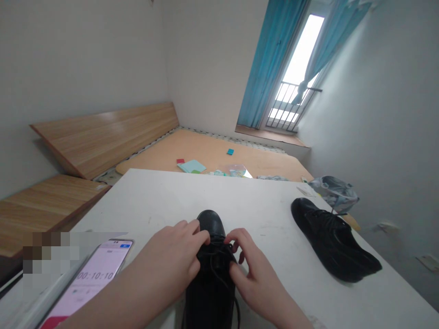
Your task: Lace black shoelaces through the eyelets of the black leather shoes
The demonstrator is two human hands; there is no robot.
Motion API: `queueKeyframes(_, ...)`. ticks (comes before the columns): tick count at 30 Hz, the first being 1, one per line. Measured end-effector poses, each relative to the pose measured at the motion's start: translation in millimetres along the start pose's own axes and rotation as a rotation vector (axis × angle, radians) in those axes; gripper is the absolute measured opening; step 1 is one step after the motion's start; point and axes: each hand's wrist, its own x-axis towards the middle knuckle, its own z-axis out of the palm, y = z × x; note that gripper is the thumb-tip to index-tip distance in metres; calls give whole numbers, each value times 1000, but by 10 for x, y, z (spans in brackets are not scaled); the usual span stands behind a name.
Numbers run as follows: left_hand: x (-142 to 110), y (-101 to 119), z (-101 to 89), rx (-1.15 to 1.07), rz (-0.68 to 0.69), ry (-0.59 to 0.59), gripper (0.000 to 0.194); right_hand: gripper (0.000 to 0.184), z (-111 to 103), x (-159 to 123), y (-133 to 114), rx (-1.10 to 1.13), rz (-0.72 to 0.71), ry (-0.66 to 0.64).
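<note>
A black lace-up shoe [211,224] stands on the white table in front of me, its toe pointing away. Its black shoelace [216,265] is loose over the tongue, and one end trails down the right side. My left hand [181,253] is closed at the left of the lacing, fingers bent over the front eyelets. On the opposite side, my right hand [250,262] has its fingers curled and pinching by the eyelets, at the lace. The exact grip of both is partly hidden by the fingers. A second black shoe [329,237], laced, rests at the right.
A phone [92,274] showing a timer lies at the left on the white table [164,192]. A bag-lined bin [334,189] is beyond the right edge. Behind stands a bed-like wooden surface [206,141] with papers and small items. Wooden boards [113,137] lean at left.
</note>
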Motion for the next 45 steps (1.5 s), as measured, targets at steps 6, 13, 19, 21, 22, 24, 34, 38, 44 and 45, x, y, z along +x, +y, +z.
queueKeyframes(6,-23,-33,81,-19,100,46,31,38,61,15,-85,-224,-130,21)
queueKeyframes(13,-118,-59,-199,-390,146,55,13,21,13,70,-124,-125,-135,-19)
queueKeyframes(19,-248,-193,-462,-509,-38,-24,20,29,-73,78,-15,541,-24,36)
queueKeyframes(21,-258,-249,-488,-439,-102,-55,31,41,-140,51,12,817,-18,2)
queueKeyframes(22,-251,-266,-485,-403,-117,-65,34,45,-182,33,28,937,-29,-34)
queueKeyframes(24,-206,-266,-440,-340,-124,-71,34,49,-272,-1,62,1072,-33,-130)
queueKeyframes(34,125,-111,7,-310,51,-46,20,14,-224,118,54,13,129,-62)
queueKeyframes(38,125,-136,-124,-579,64,-27,28,11,-126,177,8,18,-7,-111)
queueKeyframes(44,-13,-165,-406,-987,170,244,32,6,-149,308,-84,-132,-21,-190)
queueKeyframes(45,-47,-176,-437,-988,192,298,32,6,-152,329,-83,-124,-14,-202)
